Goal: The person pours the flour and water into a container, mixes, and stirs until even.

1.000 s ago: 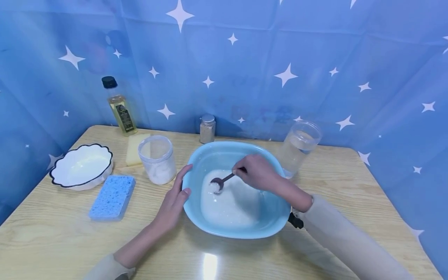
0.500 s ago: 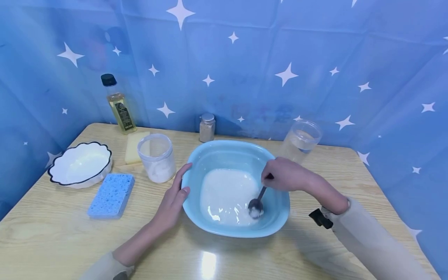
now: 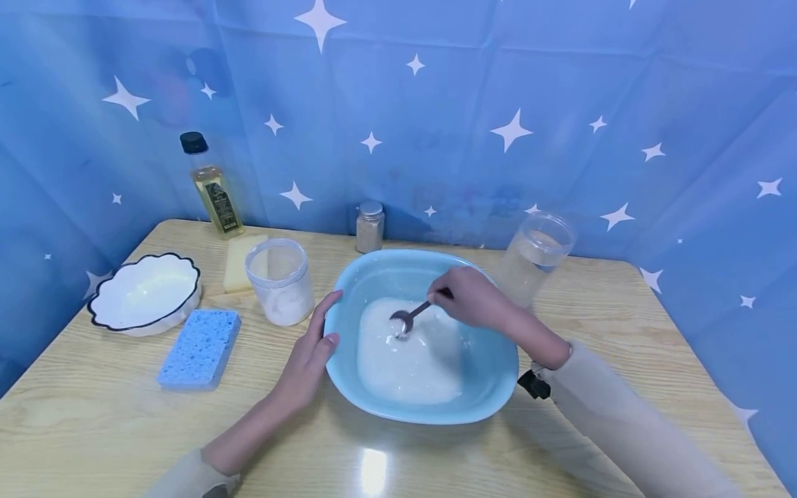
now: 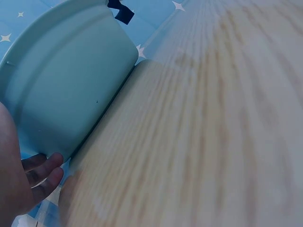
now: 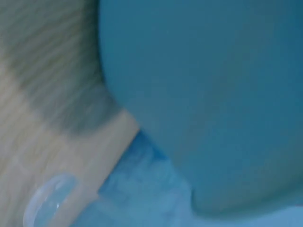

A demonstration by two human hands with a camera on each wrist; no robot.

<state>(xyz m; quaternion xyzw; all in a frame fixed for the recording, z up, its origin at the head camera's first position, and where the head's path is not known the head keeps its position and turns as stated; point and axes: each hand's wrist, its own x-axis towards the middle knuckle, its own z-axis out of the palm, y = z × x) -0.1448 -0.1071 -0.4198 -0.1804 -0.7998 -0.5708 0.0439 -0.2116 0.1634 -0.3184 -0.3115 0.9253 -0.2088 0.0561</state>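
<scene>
In the head view, a light blue basin (image 3: 492, 380) holds a pool of white liquid (image 3: 405, 377). My right hand (image 3: 470, 297) pinches the handle of a dark spoon (image 3: 403, 319), whose bowl dips into the liquid left of centre. My left hand (image 3: 305, 360) holds the basin's left side, thumb on the rim. From the left wrist, the fingers of that left hand (image 4: 40, 177) bend against the outer wall of the basin (image 4: 71, 80). The basin's side (image 5: 199, 94) fills most of the right wrist view, where the right hand is hidden.
A clear jar of water (image 3: 529, 266) stands behind the right forearm. Left of the basin are a jar of white powder (image 3: 283, 294), a blue sponge (image 3: 199, 349), a yellowish sponge (image 3: 239, 266), a white scalloped bowl (image 3: 146, 294) and an oil bottle (image 3: 218, 197). A small lidded jar (image 3: 370, 228) stands behind.
My right hand has swung the spoon through the liquid, from back left to front right, then back toward the left. The left hand stays on the basin's rim.
</scene>
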